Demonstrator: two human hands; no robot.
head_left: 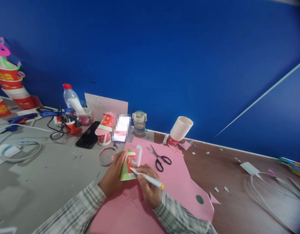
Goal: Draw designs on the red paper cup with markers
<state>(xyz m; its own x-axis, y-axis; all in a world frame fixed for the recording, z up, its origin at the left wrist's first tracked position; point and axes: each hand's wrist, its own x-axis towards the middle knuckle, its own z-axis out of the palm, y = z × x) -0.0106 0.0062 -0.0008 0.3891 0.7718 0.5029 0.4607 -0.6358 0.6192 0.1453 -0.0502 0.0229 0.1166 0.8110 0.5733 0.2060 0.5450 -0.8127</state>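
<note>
Two hands are busy low in the middle of what I see. My left hand [113, 177] curls around the side of a green and red paper cup [127, 167], held over the pink paper [174, 178]. My right hand [150, 190] pinches a white marker [151, 180] with its tip at the red part of the cup. I can't tell if that cup has anything in it.

Black scissors [157, 156] lie open on the pink paper. Past them, a tall stack of cups [181, 129] leans over, one cup inside the next. A clear jar [139, 125] with a lid has see-through liquid in it.

On my left, a pink cup [85, 117] has a white thing [76, 106] poking out, near a bottle [70, 95] with a red cap. A red cup [74, 128] in front holds some tools, too jumbled to name. A black phone [88, 135] lies beside it. Far left, red cups [6, 77] stand in a tower, with green and pink bendy shapes [1, 52] at the top.
</note>
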